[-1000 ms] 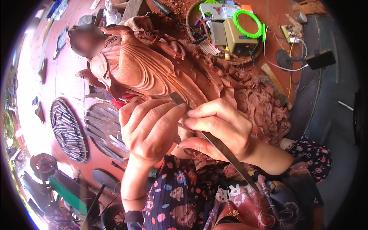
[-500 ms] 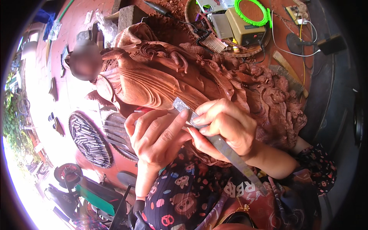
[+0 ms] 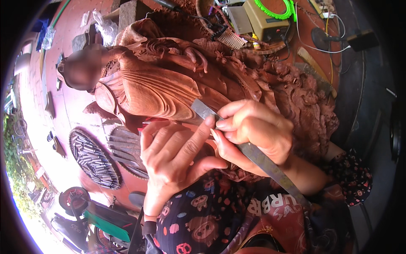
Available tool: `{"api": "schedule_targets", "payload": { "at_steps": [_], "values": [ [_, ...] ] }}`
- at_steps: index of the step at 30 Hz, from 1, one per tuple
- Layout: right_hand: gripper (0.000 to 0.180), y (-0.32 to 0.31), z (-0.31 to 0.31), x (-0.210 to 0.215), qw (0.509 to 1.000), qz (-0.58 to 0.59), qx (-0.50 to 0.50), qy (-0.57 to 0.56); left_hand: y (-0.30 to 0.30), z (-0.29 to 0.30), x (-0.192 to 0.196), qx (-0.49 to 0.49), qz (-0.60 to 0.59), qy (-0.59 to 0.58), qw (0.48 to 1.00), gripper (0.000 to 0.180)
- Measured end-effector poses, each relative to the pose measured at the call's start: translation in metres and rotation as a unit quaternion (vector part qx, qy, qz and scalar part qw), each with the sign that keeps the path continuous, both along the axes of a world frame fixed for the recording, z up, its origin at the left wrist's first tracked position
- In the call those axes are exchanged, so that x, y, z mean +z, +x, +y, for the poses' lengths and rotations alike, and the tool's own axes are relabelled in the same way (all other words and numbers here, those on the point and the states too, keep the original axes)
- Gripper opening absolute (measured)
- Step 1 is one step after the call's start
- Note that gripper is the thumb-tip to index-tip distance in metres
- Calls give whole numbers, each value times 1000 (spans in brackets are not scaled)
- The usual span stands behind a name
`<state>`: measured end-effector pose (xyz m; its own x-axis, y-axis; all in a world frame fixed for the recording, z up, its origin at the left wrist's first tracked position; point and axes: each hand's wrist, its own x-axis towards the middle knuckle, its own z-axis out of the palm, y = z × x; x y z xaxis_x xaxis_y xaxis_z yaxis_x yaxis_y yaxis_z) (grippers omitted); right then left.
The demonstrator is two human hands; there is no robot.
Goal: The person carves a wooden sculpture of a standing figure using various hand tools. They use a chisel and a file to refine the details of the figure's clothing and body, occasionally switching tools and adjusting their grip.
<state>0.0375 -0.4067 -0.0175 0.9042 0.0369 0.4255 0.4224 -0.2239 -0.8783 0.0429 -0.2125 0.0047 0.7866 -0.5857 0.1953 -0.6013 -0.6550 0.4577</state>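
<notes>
My right hand (image 3: 258,131) grips a long flat metal strip (image 3: 270,168), like a scraper, its fingers closed round it behind the squared end. The strip slants from near my lap up toward the carving, its end bare and grey. The index fingertip of my left hand (image 3: 171,154) touches the strip close to that end. My left thumb stands apart and the other fingers are bent, with no object seen held in them. Beneath and beyond both hands lies a large reddish-brown wood carving (image 3: 158,95), a robed figure with folds and deeply cut detail. Its head end is blurred.
An oval tray (image 3: 95,158) holds many metal carving tools at the left, beside more long flat tools (image 3: 127,146). A tan control box (image 3: 270,31), a brush (image 3: 232,42) and cables lie behind the carving. A wood block (image 3: 133,17) stands at the far end.
My left thumb has moved away from the strip and now sticks out lower down. Pale dust seen on the strip's end earlier is mostly gone. The view has shifted slightly.
</notes>
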Motion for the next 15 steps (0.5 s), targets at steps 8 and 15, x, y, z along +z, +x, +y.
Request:
{"api": "schedule_targets", "payload": {
  "at_steps": [8, 15],
  "values": [
    [28, 3, -7, 4, 999, 36, 32, -20, 7, 2, -7, -22, -37, -10, 999, 83],
    [23, 12, -4, 2, 998, 47, 17, 24, 12, 1, 1, -11, -14, 16, 1000, 85]
  ]
}}
